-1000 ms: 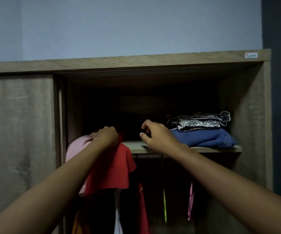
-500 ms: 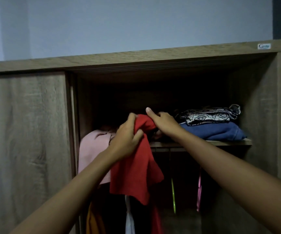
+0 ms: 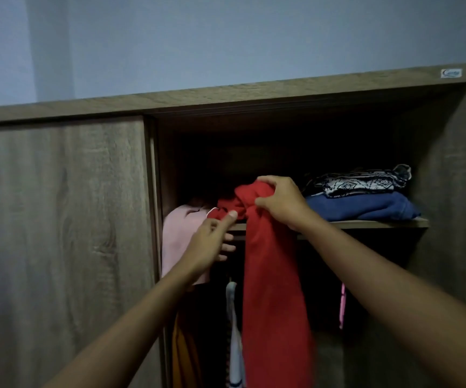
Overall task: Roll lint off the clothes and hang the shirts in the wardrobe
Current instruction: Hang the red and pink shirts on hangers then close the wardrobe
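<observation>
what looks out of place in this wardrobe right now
The red shirt is bunched in the right hand at the shelf edge, its length trailing down over the hanging space, with no hanger visible on it. The folded blue and patterned clothes on the shelf look tidy.

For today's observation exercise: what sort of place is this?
Likely a bedroom, at an open wooden wardrobe: a folded blue garment lies on its shelf, clothes hang below, and the right hand grips a red shirt.
</observation>
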{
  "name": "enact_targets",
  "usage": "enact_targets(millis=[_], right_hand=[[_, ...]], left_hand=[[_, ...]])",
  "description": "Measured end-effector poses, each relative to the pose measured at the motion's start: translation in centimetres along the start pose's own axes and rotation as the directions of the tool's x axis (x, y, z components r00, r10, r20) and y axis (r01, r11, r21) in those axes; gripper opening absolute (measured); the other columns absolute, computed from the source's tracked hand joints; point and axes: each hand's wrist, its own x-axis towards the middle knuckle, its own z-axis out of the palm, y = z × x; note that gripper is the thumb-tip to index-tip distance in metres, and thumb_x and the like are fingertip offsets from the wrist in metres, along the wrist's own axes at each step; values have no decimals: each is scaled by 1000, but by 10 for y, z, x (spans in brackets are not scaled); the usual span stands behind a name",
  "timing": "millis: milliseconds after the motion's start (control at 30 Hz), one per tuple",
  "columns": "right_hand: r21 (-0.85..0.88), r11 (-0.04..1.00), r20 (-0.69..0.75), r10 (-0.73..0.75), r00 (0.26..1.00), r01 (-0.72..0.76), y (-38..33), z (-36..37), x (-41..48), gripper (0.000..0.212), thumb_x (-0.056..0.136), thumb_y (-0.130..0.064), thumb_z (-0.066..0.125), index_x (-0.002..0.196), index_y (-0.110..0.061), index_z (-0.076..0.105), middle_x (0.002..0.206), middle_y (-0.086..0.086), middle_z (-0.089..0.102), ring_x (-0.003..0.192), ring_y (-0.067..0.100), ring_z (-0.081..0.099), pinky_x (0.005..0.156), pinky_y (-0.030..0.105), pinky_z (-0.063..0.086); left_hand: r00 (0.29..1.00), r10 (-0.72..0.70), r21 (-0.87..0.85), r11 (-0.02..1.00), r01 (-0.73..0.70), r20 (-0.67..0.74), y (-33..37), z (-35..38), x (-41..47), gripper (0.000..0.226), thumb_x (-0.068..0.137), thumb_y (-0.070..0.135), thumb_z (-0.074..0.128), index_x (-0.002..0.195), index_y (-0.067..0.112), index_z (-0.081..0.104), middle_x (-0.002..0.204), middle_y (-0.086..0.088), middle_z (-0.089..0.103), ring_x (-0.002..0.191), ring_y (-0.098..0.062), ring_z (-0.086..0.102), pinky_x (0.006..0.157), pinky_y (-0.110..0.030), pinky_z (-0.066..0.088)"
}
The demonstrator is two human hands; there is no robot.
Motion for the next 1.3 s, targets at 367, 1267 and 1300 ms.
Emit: enact_targets(millis=[367,1267,1300], right_hand=[[139,878,351,-475,807,457,-9,-23,-154,47,65,13,65,106,-10,70,104,-8,64,102,4,61,95,17,41],[756,519,238,349,906,-399,15,-19,-97,22,87,5,57,103,4,70,91,22,68,68,21,62,71,30,55],[761,518,232,344,910,-390,14,-20,-97,22,86,5,55,103,1,69,86,20,65,65,20,60,68,29,53]], left_hand=[[928,-175,-541,770,338,330,16,8,-5,43,94,28,68,128,1,67,123,-23,70,94,-31,73,80,-42,63],[719,511,323,658,-680,470,-10,-4,-82,66,73,54,83,129,25,65,125,19,68,116,4,61,98,-18,46],[732,487,287,701,-653,476,-7,-10,-83,65,72,63,79,126,27,68,125,21,69,117,4,61,101,-21,47]])
